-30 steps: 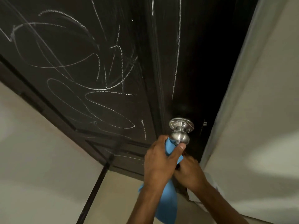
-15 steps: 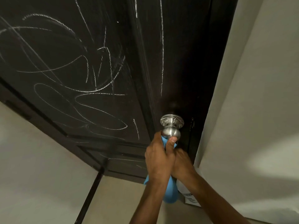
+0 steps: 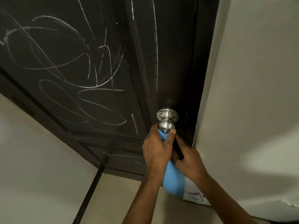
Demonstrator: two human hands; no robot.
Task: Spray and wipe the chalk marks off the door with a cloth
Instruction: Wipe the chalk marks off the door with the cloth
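Chalk marks point(image 3: 68, 65) cover the dark door point(image 3: 174, 46), thickest at 10 o'clock in the head view, where loops and scribbles cross the recessed panel; thinner strokes run down the stile towards 12 o'clock, and a few faint lines sit on the lower panel near 7 o'clock. None look wiped yet, so by my reckoning the cleaning proper has not begun.

Moving right, the left hand point(image 3: 156, 149) is curled round the blue cloth point(image 3: 173, 180), thumb and fingers also closing on the steel doorknob point(image 3: 166, 123) at the centre. Its grip is tight, with the cloth bunched in the palm and the loose end hanging below the wrist towards 6 o'clock. Holding both together probably lets the person steady or pull the door without putting the cloth down.

Just right of it, touching or nearly so, the right hand point(image 3: 188, 160) is wrapped round a dark, narrow part of what appears to be the spray bottle point(image 3: 192, 195); a pale body with a label shows under the forearm at 5 o'clock. That grip is closed on the bottle's neck, though the trigger itself is hidden, so I cannot tell whether a finger rests on it. Keeping it low and close to the knob suggests it is parked, not aimed.

At 3 o'clock the pale wall point(image 3: 250, 94) meets the door's edge.
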